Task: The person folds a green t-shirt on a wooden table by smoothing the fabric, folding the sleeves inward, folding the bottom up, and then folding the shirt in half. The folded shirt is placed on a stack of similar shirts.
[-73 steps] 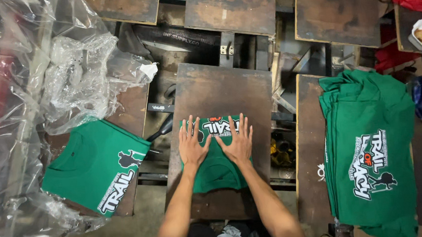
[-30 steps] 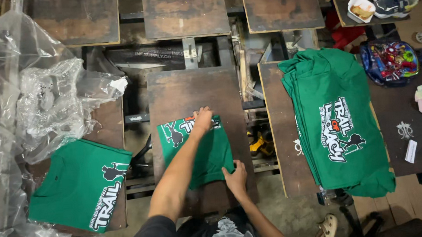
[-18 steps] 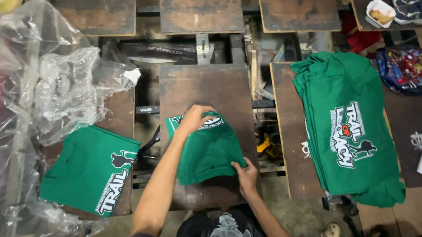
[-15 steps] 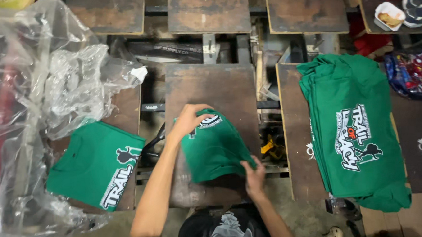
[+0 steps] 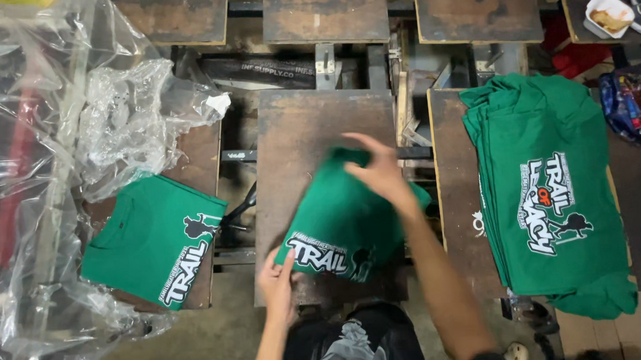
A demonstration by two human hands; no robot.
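A folded green shirt [image 5: 336, 215] with a white print lies partly lifted over the brown wooden board [image 5: 311, 123] in front of me. Its printed end points toward me. My left hand [image 5: 278, 275] pinches the near left corner of the shirt, beside the print. My right hand [image 5: 381, 174] is at the shirt's far edge with its fingers spread. It is blurred, so its hold on the cloth is unclear.
A stack of unfolded green printed shirts [image 5: 551, 191] covers the board at the right. One folded green shirt [image 5: 150, 241] lies at the left, beside crumpled clear plastic bags [image 5: 116, 117]. More boards stand behind. A white food tray [image 5: 608, 12] and a colourful bag [image 5: 634, 101] sit at far right.
The folded shirt has been turned round, so its print now faces me. My arms have uncrossed: the left hand came to the near corner and the right hand went to the far edge.
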